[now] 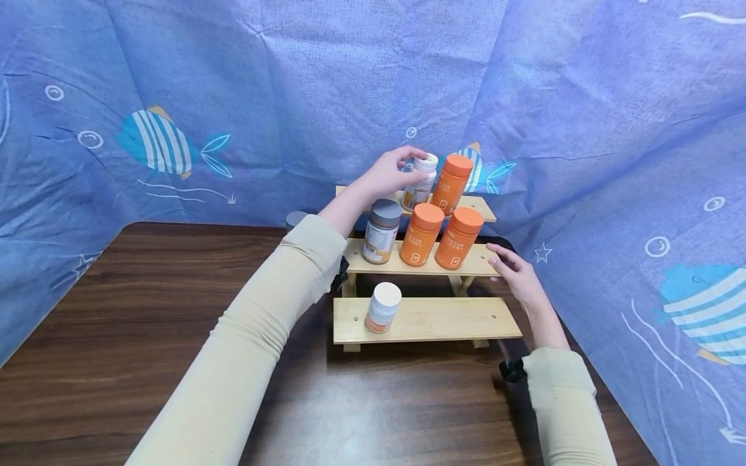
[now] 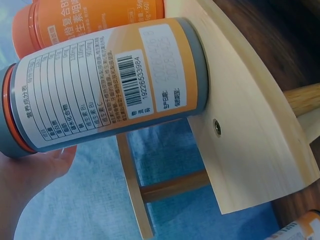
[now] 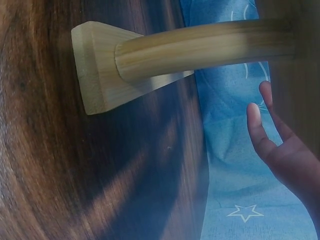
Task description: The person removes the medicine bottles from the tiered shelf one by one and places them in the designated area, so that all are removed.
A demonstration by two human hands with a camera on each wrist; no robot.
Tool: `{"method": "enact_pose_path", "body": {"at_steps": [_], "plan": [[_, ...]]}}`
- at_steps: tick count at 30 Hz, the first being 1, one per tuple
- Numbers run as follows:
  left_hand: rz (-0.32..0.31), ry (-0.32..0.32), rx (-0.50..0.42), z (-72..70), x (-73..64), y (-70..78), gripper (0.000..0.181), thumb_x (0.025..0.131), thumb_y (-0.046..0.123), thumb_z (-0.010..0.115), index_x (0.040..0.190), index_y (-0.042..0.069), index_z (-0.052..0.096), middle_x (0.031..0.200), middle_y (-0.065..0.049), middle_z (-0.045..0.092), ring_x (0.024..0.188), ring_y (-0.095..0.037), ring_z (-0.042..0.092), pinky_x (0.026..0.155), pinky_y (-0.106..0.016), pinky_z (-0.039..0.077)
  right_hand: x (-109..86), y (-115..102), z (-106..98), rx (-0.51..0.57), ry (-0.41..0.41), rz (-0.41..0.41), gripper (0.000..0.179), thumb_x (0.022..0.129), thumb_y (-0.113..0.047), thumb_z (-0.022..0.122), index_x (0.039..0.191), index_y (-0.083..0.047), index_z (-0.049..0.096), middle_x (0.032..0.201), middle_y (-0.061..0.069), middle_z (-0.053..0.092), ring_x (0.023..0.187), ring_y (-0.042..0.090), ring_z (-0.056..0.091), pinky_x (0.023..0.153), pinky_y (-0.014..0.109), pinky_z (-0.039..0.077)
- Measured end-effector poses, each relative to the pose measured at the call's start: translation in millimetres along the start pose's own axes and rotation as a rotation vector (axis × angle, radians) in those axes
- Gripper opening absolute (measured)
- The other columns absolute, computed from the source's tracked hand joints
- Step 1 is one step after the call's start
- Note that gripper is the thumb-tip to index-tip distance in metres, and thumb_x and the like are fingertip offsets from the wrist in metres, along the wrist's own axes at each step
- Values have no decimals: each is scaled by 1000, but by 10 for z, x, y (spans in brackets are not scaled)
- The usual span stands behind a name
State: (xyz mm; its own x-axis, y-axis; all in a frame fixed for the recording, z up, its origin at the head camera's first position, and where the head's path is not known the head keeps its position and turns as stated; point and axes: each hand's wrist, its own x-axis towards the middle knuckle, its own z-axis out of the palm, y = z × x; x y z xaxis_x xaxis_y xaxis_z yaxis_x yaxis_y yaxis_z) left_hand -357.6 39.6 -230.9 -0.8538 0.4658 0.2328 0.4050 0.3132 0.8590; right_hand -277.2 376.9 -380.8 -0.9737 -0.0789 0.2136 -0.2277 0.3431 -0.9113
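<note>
On the top tier of a wooden three-tier rack, my left hand holds a white pill bottle near its cap, fingers and thumb around it. An orange bottle stands just right of it. In the left wrist view a grey-capped supplement bottle hides much of the left hand and what it holds. My right hand is beside the right end of the middle tier, its fingers loosely bent around nothing. The right wrist view shows that hand near a wooden rack leg.
Two more orange bottles stand on the middle tier, right of the grey-capped one. A smaller white bottle is on the bottom tier. Behind my left forearm shows a grey cap. A blue fish-print cloth hangs behind the dark wooden table.
</note>
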Motion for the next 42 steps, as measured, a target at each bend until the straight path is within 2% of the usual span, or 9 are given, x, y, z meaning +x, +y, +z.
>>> {"method": "enact_pose_path", "body": {"at_steps": [5,8,12,17,19,25,29,34,42], "plan": [[10,34,-19,11,1,-4,42,88,33,66,126,20,53,143,2,42,135,-22,34,106,-45,35,-36,-112,41,17,6,12,50,96,-15,55,138,5,40,131,-3,51,100,-1,52,73,22,54],[11,61,-16,12,4,-21,40,87,32,67,123,20,55,140,3,45,134,-20,37,106,-43,35,-8,-12,14,-7,12,13,49,96,-19,56,139,-1,43,132,-5,51,101,-1,52,76,28,55],[17,118,-24,6,3,-41,32,88,29,67,117,18,58,133,4,52,128,-17,43,102,-37,41,-12,16,1,-17,16,17,47,95,-22,57,139,-7,47,135,-4,50,102,0,51,77,29,55],[34,162,-51,-2,-24,-50,26,88,26,67,111,16,61,125,2,57,119,-15,51,93,-32,47,-15,2,-6,-1,20,22,49,95,-19,57,139,-3,45,126,-12,54,97,0,52,76,28,55],[34,167,-61,-4,-36,-57,25,88,26,67,110,16,61,124,2,57,116,-15,53,91,-31,48,-22,-21,-1,3,18,26,49,95,-18,57,139,0,43,123,-14,53,96,0,52,75,27,55],[46,196,-98,-5,-76,-92,29,87,24,69,113,16,61,121,2,59,108,-16,58,87,-31,51,-89,-203,63,23,12,29,50,96,-13,55,138,8,39,126,-7,51,95,0,51,71,20,54],[62,213,-115,-12,-99,-113,34,86,23,70,118,17,61,121,3,60,105,-15,60,84,-29,52,-104,-262,84,10,13,30,50,96,-14,55,138,9,39,125,-7,51,94,0,51,70,18,54],[65,211,-126,-56,-145,-116,36,85,22,71,120,18,61,123,3,59,106,-14,59,84,-30,52,-41,-152,45,14,13,27,50,95,-15,56,138,5,41,124,-9,52,95,0,52,72,22,55],[23,231,-86,-125,-222,-101,36,85,25,71,119,21,63,123,4,59,105,-12,58,83,-30,52,3,-7,9,-32,28,25,49,95,-23,58,139,-5,46,123,-17,53,97,0,53,76,29,56]]}}
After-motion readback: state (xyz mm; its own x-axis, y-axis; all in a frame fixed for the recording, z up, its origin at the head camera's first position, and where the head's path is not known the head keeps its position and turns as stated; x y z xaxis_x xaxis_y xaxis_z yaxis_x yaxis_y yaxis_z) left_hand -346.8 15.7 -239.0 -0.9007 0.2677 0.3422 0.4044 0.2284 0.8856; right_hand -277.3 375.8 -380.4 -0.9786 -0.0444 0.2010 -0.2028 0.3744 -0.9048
